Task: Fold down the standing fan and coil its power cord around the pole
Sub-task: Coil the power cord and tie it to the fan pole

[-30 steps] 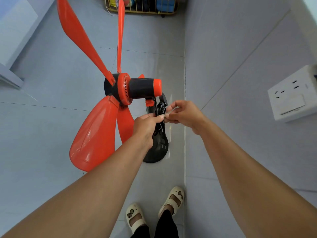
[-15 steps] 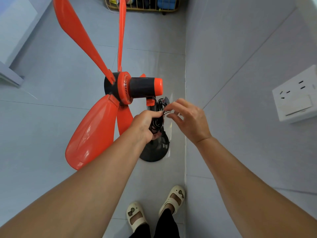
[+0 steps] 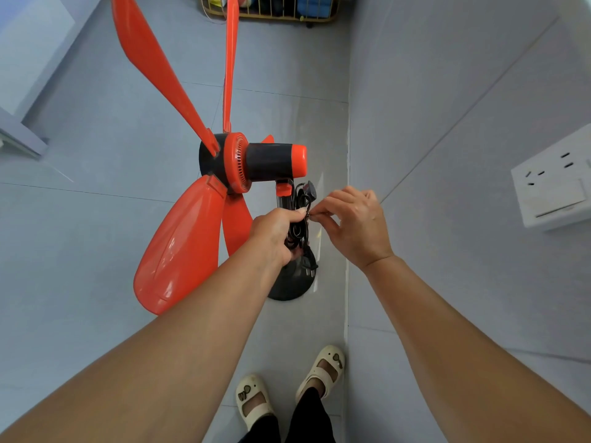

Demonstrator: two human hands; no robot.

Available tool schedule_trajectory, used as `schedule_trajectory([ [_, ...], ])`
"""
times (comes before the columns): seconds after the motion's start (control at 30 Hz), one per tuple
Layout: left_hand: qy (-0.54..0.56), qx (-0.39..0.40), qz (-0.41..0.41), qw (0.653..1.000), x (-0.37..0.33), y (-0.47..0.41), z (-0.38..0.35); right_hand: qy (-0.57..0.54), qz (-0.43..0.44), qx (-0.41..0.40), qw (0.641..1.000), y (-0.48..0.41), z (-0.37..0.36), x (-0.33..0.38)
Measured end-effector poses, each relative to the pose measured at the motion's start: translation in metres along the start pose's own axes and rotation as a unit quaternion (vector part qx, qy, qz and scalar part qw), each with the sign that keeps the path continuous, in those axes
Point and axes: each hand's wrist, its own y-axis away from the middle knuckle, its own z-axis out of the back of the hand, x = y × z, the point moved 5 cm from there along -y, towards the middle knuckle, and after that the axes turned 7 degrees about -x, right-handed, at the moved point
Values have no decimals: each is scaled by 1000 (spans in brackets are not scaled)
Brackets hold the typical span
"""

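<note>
The left hand (image 3: pixel 275 233) is seen closed around a bundle of glossy black power cord (image 3: pixel 299 219), which is pressed against the black pole (image 3: pixel 283 199) of the standing fan just below the motor housing. The right hand (image 3: pixel 355 223) is held half open beside it, with thumb and forefinger pinched together on a thin strand of the same cord; the remaining fingers are spread loosely and touch nothing. The two hands are nearly in contact at the cord.

The pole is largely hidden behind the left hand and the coils, so the number of turns cannot be made out. A black plug (image 3: pixel 309 266) is seen hanging below the left hand, over the round black base (image 3: pixel 289 287), which is partly covered by the left wrist. The base is set on the grey tiled floor (image 3: pixel 80 235), close to the grey wall (image 3: pixel 447 91).

The smooth, shiny orange plastic blades (image 3: pixel 179 251) are spread out from a ribbed orange-and-black motor housing (image 3: pixel 256 163); the upper blades are cut off by the frame's edge. A white wall socket (image 3: pixel 553 183) is cropped at the right.
</note>
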Motion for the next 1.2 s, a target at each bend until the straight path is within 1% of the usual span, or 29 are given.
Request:
schedule_trajectory([
  [0.07, -3, -22, -15, 1000, 3, -2, 3, -17, -39, 38, 998, 2, -3, 0],
  [0.1, -11, -25, -24, 999, 4, -3, 3, -41, -78, 67, 994, 3, -6, -2],
  [0.13, -21, -25, -38, 999, 6, -4, 4, -79, -135, 104, 982, 4, -10, -5],
  [0.17, -34, -27, -55, 998, 7, -5, 5, -127, -206, 153, 958, 5, -14, -7],
  [0.23, -54, -34, -88, 994, 9, -4, 8, -225, -348, 230, 881, 6, -20, -10],
  [0.27, -57, -36, -99, 993, 9, -3, 9, -263, -417, 250, 833, 6, -22, -11],
  [0.3, -55, -38, -106, 992, 9, -1, 10, -299, -488, 267, 775, 8, -24, -12],
  [0.33, -52, -38, -113, 991, 8, 1, 10, -339, -561, 290, 697, 13, -29, -13],
  [0.37, -47, -40, -121, 991, 7, 2, 10, -386, -624, 315, 602, 19, -33, -10],
  [0.4, -44, -43, -130, 990, 6, 3, 10, -439, -666, 325, 508, 25, -36, -6],
  [0.43, -42, -46, -139, 988, 4, 4, 10, -484, -686, 323, 436, 29, -38, -2],
  [0.47, -42, -51, -142, 988, 3, 4, 11, -511, -688, 323, 402, 32, -38, 1],
  [0.5, -42, -57, -141, 987, 2, 3, 12, -518, -676, 329, 408, 33, -37, 2],
  [0.53, -47, -62, -137, 988, 1, 4, 13, -501, -655, 334, 456, 34, -35, 1],
  [0.57, -55, -68, -130, 988, 2, 4, 14, -471, -628, 323, 529, 32, -33, -3],
  [0.6, -62, -75, -125, 987, 1, 5, 15, -434, -589, 290, 617, 27, -30, -8],
  [0.63, -68, -80, -122, 987, 1, 6, 16, -396, -534, 246, 706, 23, -28, -13],
  [0.67, -74, -84, -121, 986, 0, 8, 16, -356, -465, 202, 785, 18, -24, -16],
  [0.7, -76, -87, -122, 986, 0, 10, 16, -307, -391, 161, 853, 16, -19, -16],
  [0.73, -76, -88, -124, 986, -1, 11, 15, -251, -317, 124, 906, 14, -15, -16],
  [0.77, -76, -88, -125, 985, -2, 13, 14, -195, -246, 91, 945, 13, -11, -14],
  [0.8, -77, -87, -126, 985, -4, 14, 13, -143, -184, 62, 971, 13, -9, -13],
  [0.87, -82, -87, -126, 985, -5, 16, 10, -62, -89, 9, 994, 11, -6, -6],
  [0.93, -88, -93, -126, 984, -6, 16, 11, -7, -32, -36, 999, 8, -5, -2],
  [1.0, -86, -97, -124, 984, -6, 14, 12, 25, -3, -53, 998, 7, -5, 0],
  [1.1, -88, -94, -125, 984, -6, 13, 14, 42, 1, -38, 998, 4, -7, 3],
  [1.13, -90, -94, -126, 983, -7, 13, 14, 38, -23, -17, 999, 3, -10, 3],
  [1.17, -89, -95, -128, 983, -6, 13, 15, 15, -69, 22, 997, 3, -15, 2],
  [1.2, -83, -96, -131, 983, -5, 12, 16, -31, -140, 77, 987, 3, -21, 0],
])
